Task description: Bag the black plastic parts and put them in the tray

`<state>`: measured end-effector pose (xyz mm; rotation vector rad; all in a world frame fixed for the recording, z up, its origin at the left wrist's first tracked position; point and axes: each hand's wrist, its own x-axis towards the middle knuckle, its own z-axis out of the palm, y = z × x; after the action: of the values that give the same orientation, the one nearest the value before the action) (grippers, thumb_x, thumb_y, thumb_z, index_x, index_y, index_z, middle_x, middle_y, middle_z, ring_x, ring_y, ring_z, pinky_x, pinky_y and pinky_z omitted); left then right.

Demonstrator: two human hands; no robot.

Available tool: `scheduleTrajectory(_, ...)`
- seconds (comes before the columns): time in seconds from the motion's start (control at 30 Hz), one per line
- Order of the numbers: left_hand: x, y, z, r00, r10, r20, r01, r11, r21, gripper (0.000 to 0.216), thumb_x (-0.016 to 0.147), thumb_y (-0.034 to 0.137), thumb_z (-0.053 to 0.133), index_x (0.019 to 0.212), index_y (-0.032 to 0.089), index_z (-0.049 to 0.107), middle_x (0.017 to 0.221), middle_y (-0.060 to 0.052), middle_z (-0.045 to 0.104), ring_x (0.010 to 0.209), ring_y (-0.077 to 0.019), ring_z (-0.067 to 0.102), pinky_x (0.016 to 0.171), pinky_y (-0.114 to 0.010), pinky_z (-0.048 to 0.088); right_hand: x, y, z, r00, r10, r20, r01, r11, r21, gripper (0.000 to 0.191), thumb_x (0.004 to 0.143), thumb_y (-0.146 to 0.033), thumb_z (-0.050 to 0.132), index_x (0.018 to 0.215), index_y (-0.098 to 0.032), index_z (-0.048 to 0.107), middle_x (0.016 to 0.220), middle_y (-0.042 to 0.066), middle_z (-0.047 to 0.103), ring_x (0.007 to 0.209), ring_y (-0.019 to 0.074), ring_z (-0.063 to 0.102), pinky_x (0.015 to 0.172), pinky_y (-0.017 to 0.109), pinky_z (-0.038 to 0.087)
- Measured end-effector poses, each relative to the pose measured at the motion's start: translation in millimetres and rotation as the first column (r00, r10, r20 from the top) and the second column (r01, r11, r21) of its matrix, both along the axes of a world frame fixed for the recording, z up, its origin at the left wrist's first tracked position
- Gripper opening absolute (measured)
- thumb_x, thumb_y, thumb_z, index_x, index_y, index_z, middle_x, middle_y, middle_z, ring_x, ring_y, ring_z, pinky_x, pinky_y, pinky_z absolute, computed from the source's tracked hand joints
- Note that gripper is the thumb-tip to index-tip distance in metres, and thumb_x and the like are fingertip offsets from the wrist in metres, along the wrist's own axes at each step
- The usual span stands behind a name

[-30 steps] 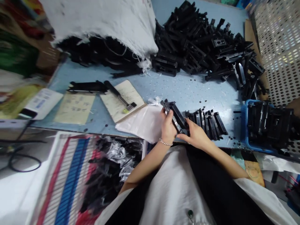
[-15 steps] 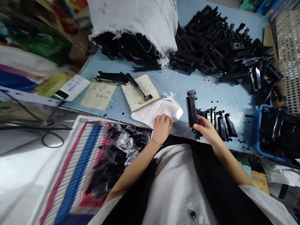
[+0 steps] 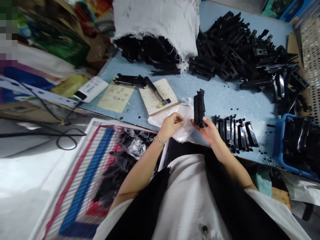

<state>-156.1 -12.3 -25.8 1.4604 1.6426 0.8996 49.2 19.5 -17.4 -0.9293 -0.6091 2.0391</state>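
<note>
One oblong black part point(image 3: 199, 109) is clamped in my right hand point(image 3: 209, 131); my left hand point(image 3: 171, 125) curls by translucent plastic film point(image 3: 184, 132), its grip unclear.

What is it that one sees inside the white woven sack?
Black parts show at the frayed mouth of the sack; anything deeper is covered by its cloth.

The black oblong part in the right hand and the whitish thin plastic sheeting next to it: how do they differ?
Colour: the black oblong part is dark, while the whitish thin plastic sheeting is pale.
Shape: the part is a narrow block; the sheeting is spread wide and wrinkled.
Pose: the part is held in the right hand; the sheeting lies at the front edge of the blue speckled tabletop.
Both have some shine.
</note>
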Motion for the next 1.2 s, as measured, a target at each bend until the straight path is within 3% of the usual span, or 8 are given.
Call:
scheduleTrajectory(0.1, -2.5, -7.4, 12.2, 0.972, -0.069, -0.223, 0.102, 0.985, 0.138, 0.019, 0.088, 0.016, 0.05, 0.084, 0.021, 0.068, 0.093, -0.006, 0.073, 0.093, -0.0227, 0.065, 0.089, -0.039, 0.052, 12.4, -11.9, 3.7, 0.995, -0.048, 0.088, 0.041, 0.996, 0.078, 0.032, 0.074, -0.045, 0.08, 0.096, -0.023, 0.07, 0.093, 0.001, 0.077, 0.1, 0.022, 0.073, 0.086, 0.033, 0.059)
scheduleTrajectory(0.2, -4.4, -9.0, 18.4, 0.944, -0.119, -0.309, 0.167, 0.977, 0.133, 0.023, 0.087, 0.015, 0.05, 0.091, 0.021, 0.071, 0.102, -0.008, 0.073, 0.095, -0.0239, 0.065, 0.093, -0.041, 0.052, 35.5, -29.6, 13.8, 0.991, 0.135, 0.019, -0.135, 0.991, -0.017, 0.04, 0.075, -0.049, 0.076, 0.101, -0.019, 0.071, 0.096, 0.007, 0.078, 0.085, 0.0212, 0.075, 0.067, 0.029, 0.059)
scheduleTrajectory(0.5, -5.7, -2.1, 5.7, 0.96, 0.041, 0.275, -0.03, 0.999, -0.044, 0.026, 0.075, 0.037, 0.071, 0.092, 0.02, 0.062, 0.084, -0.003, 0.069, 0.073, -0.0163, 0.065, 0.069, -0.031, 0.053, 43.0, -40.8, 11.9, 0.96, 0.246, -0.134, -0.265, 0.953, -0.145, 0.045, 0.081, -0.053, 0.068, 0.104, -0.014, 0.07, 0.09, 0.01, 0.078, 0.083, 0.0208, 0.075, 0.061, 0.026, 0.059)
scheduleTrajectory(0.6, -2.1, -0.7, -0.7, 0.951, 0.143, 0.273, -0.143, 0.99, -0.019, 0.034, 0.063, 0.032, 0.08, 0.082, 0.021, 0.054, 0.072, 0.003, 0.062, 0.065, -0.0133, 0.061, 0.064, -0.028, 0.05, 39.0, -37.8, 15.6, 0.969, 0.212, -0.13, -0.231, 0.962, -0.149, 0.043, 0.079, -0.053, 0.069, 0.099, -0.015, 0.071, 0.092, 0.01, 0.078, 0.089, 0.0237, 0.075, 0.064, 0.028, 0.06)
scheduleTrajectory(0.77, 7.2, -1.3, -6.5, 0.94, 0.097, 0.328, -0.077, 0.994, -0.073, 0.027, 0.072, 0.033, 0.073, 0.086, 0.021, 0.053, 0.075, 0.001, 0.069, 0.067, -0.0153, 0.065, 0.066, -0.029, 0.052, 19.4, -26.0, 25.5, 0.981, 0.16, -0.105, -0.171, 0.98, -0.099, 0.04, 0.075, -0.052, 0.071, 0.095, -0.018, 0.074, 0.088, 0.008, 0.078, 0.104, 0.0292, 0.072, 0.086, 0.04, 0.061)
scheduleTrajectory(0.9, 8.5, -11.6, 5.8, 0.998, 0.039, 0.051, -0.042, 0.997, 0.066, 0.004, 0.081, 0.024, 0.061, 0.083, 0.021, 0.06, 0.079, -0.001, 0.07, 0.075, -0.0173, 0.065, 0.072, -0.032, 0.054, -6.2, -10.9, 17.8, 0.996, 0.084, -0.015, -0.084, 0.996, 0.017, 0.032, 0.073, -0.05, 0.072, 0.087, -0.021, 0.071, 0.086, 0.005, 0.076, 0.103, 0.0273, 0.071, 0.095, 0.044, 0.057)
scheduleTrajectory(1.03, 1.2, -24.4, 26.1, 0.89, -0.085, -0.448, 0.146, 0.984, 0.104, 0.028, 0.087, 0.01, 0.047, 0.092, 0.022, 0.072, 0.105, -0.01, 0.074, 0.101, -0.0258, 0.067, 0.089, -0.04, 0.055, -2.2, -14.3, 12.0, 0.984, 0.005, 0.178, -0.026, 0.993, 0.115, 0.029, 0.073, -0.044, 0.076, 0.092, -0.022, 0.07, 0.084, 0.002, 0.075, 0.095, 0.0233, 0.071, 0.086, 0.035, 0.056)
scheduleTrajectory(1.2, -4.2, -21.4, 26.7, 0.863, -0.085, -0.498, 0.133, 0.989, 0.061, 0.051, 0.087, 0.012, 0.051, 0.136, 0.022, 0.06, 0.143, -0.009, 0.058, 0.118, -0.0266, 0.065, 0.096, -0.039, 0.057, 41.5, -45.2, 18.9, 0.96, 0.274, -0.05, -0.278, 0.953, -0.118, 0.041, 0.078, -0.053, 0.069, 0.099, -0.018, 0.072, 0.087, 0.007, 0.076, 0.068, 0.0169, 0.067, 0.058, 0.027, 0.051)
